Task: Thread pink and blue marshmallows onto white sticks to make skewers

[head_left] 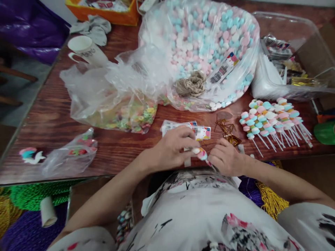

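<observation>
Near the table's front edge, my left hand point(178, 146) has its fingers closed around one end of a small marshmallow skewer point(201, 153) in pink, white, blue and yellow. At the skewer's other end, my right hand point(227, 158) pinches it; the fingers hide part of that end. Printed paper labels point(203, 132) lie just beyond my left hand. Gold twist ties point(231, 139) are scattered beyond my right hand. Further right, finished-looking marshmallow skewers point(264, 118) on white sticks lie in a pile.
A large clear bag of pastel marshmallows point(199, 38) fills the back middle. Left of it are a bag of gummy candies point(131, 116), a white mug point(87, 50) and a small plastic bag point(75, 153). A clear plastic bin point(293, 92) and a green roll point(324, 133) stand right.
</observation>
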### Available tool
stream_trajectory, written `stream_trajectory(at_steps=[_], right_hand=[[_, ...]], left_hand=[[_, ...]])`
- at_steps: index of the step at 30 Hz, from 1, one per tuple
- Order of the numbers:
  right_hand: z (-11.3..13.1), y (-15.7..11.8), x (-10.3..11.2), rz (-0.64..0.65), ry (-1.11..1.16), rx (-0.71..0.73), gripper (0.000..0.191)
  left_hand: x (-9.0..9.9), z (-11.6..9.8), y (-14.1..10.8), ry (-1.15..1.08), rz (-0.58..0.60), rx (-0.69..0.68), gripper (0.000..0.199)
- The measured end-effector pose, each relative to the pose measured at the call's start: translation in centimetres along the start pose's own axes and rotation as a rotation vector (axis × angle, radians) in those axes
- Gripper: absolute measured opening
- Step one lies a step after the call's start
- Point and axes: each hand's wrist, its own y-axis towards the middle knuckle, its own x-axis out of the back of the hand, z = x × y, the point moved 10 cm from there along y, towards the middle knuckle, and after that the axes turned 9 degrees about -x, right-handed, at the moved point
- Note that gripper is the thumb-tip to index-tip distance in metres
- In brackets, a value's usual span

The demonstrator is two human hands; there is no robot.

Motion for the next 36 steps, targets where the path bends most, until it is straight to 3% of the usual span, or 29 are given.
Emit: stream_trajectory(at_steps=[2, 4, 5, 6, 8, 10, 13, 15, 17, 19, 21, 22, 23, 25, 27, 29, 33, 36], right_hand=[[-2.7, 0.9, 0.7, -0.036, 0.128, -0.164, 0.017], [-5.4, 1.4, 1.4, -0.078, 0.351, -0.390, 0.015], [-6.4, 1.4, 1.5, -0.091, 0.478, -0.501, 0.015], [-6.9, 1.3, 1.3, -0.096, 0.605, -0.593, 0.016], [-6.5, 1.2, 0.1, -0.070, 0.831, -0.694, 0.017], [-5.5, 1.3, -1.7, -0.004, 0.989, -0.719, 0.017], [-5.6, 1.5, -3.5, -0.004, 1.049, -0.734, 0.020], [-6.7, 1.7, -2.8, -0.106, 0.882, -0.726, 0.020], [-6.7, 2.4, -0.8, -0.235, 0.612, -0.619, 0.015], [-5.1, 3.1, 1.1, -0.345, 0.413, -0.446, 0.011], [-3.8, 3.3, 1.7, -0.409, 0.373, -0.365, 0.011], [-3.7, 3.2, 1.5, -0.417, 0.403, -0.392, 0.012], [-4.0, 3.1, 1.0, -0.414, 0.459, -0.457, 0.013], [-5.3, 2.6, -0.9, -0.387, 0.651, -0.643, 0.015], [-6.6, 1.7, -3.5, -0.375, 0.959, -0.827, 0.016], [-6.9, 1.1, -6.4, -0.350, 1.337, -0.974, 0.017], [-3.8, 0.9, -11.3, -0.119, 1.937, -1.128, 0.020], [-0.1, 0.4, -13.3, 0.094, 2.111, -1.185, 0.018]], left_hand=[[-2.1, -3.6, -0.1, 0.183, 0.097, -0.214, 0.013], [-5.5, -4.7, -1.0, 0.318, 0.256, -0.361, 0.020], [-6.6, -3.9, -1.3, 0.362, 0.310, -0.367, 0.020], [-6.7, -2.8, -1.3, 0.382, 0.286, -0.339, 0.019], [-5.0, -0.2, -0.7, 0.339, 0.131, -0.238, 0.016], [-2.0, 1.3, -0.3, 0.228, -0.065, -0.169, 0.020], [0.4, 0.8, -0.3, 0.120, -0.221, -0.186, 0.018], [1.5, 0.5, -0.8, 0.073, -0.356, -0.180, 0.024], [2.0, 1.9, -1.7, -0.098, -0.520, -0.102, 0.044], [0.7, 4.0, -2.1, -0.366, -0.516, -0.011, 0.058], [-1.9, 5.3, -1.9, -0.538, -0.343, 0.055, 0.060], [-2.8, 5.6, -2.0, -0.554, -0.271, 0.072, 0.057], [-2.9, 5.7, -2.2, -0.516, -0.256, 0.072, 0.052], [-1.6, 5.4, -2.7, -0.300, -0.345, 0.016, 0.039], [-0.1, 4.0, -3.1, 0.012, -0.427, -0.103, 0.029], [0.1, 2.7, -3.5, 0.284, -0.426, -0.213, 0.028], [-0.6, 1.4, -5.2, 0.614, -0.416, -0.337, 0.037], [-1.0, 0.8, -8.2, 0.745, -0.417, -0.358, 0.035]])
